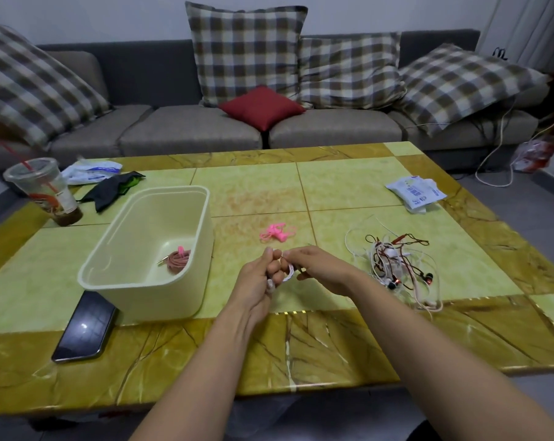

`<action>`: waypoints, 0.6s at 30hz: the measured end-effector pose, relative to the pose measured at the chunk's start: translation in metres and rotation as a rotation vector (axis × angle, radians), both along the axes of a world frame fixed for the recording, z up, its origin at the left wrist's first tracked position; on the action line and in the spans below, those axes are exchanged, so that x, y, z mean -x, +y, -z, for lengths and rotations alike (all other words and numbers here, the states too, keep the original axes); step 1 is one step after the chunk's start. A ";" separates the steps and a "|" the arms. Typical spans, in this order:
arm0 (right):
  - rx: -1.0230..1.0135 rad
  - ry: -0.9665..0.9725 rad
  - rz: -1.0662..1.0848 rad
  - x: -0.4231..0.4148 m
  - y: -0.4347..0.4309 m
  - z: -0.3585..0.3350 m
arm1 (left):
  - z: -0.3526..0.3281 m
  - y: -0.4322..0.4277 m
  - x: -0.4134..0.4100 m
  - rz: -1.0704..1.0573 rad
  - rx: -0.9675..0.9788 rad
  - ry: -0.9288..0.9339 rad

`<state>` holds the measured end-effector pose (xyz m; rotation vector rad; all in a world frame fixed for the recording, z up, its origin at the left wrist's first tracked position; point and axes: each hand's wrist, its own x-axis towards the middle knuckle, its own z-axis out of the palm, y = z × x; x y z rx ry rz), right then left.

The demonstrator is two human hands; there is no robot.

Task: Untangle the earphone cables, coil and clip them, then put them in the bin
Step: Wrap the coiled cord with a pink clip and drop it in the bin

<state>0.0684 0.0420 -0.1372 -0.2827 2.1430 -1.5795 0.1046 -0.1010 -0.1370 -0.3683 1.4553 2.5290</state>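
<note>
Both hands meet above the table's middle. My left hand (pixel 263 275) grips a small white earphone coil (pixel 289 271) in curled fingers. My right hand (pixel 317 268) pinches the same coil from the right side. A cream plastic bin (pixel 193 249) stands to the left, with a coiled pink-brown earphone cable (pixel 178 260) held by a pink clip lying inside. Loose pink clips (pixel 277 233) lie just beyond my hands. To the right sits a tangle of white, dark red and beige earphone cables (pixel 396 262).
A black phone (pixel 84 326) lies at the bin's near left corner. A plastic cup with a straw (pixel 46 192), a dark cloth (pixel 113 189) and a white packet (pixel 91 171) sit far left. Another white packet (pixel 417 192) lies far right. A sofa with cushions (pixel 263 122) stands behind the table.
</note>
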 end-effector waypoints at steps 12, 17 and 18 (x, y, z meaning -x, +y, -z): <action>-0.527 0.426 0.388 0.095 -0.035 0.045 | 0.007 -0.011 0.047 -0.284 0.401 -0.091; -0.691 0.532 0.384 0.092 -0.037 0.060 | 0.008 -0.015 0.057 -0.412 0.313 -0.186; -0.663 0.527 0.393 0.092 -0.034 0.061 | 0.008 -0.015 0.057 -0.430 0.296 -0.199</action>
